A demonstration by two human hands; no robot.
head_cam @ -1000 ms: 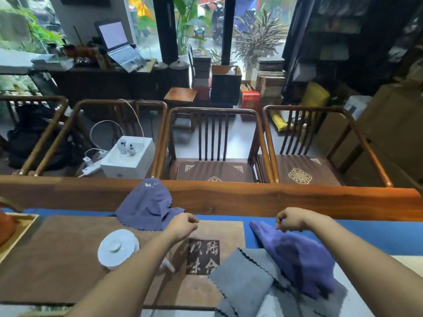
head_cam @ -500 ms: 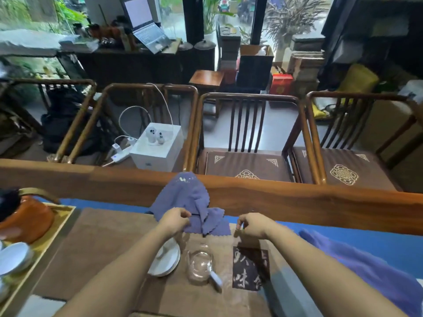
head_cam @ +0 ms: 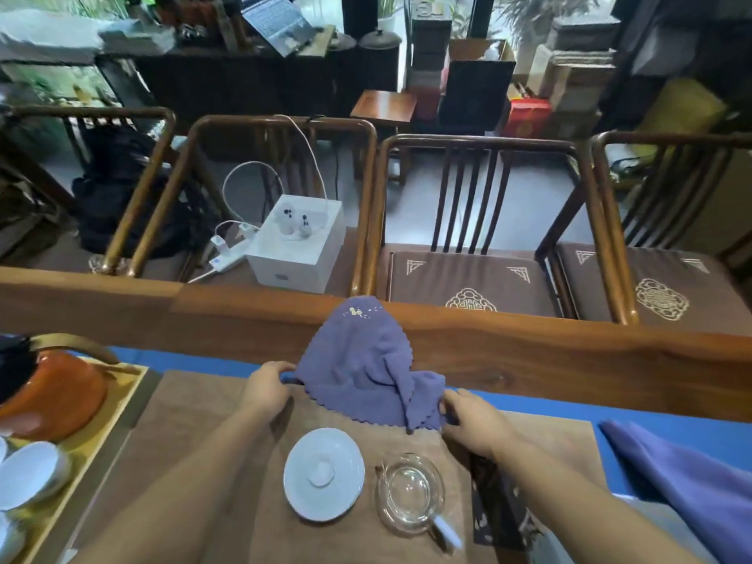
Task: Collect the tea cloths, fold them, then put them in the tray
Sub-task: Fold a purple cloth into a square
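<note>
The cloth (head_cam: 366, 360) (blue-purple, crumpled) lies between the hands: left hand (head_cam: 266, 390) pinches its left edge, right hand (head_cam: 472, 419) grips its right corner.

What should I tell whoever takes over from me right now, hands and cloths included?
Left hand: pinching the left edge of the blue-grey cloth.
Right hand: pinching the same cloth's right corner.
That cloth lies bunched, partly up over the wooden rail, just behind the white lid and glass pitcher.
A purple cloth lies unfolded at the right edge.
The tray on the left holds a brown teapot and white cups; no cloth in it.
Done: first cloth gripped.
Left: fold it, collect and fold the purple one, put both in the tray.
</note>
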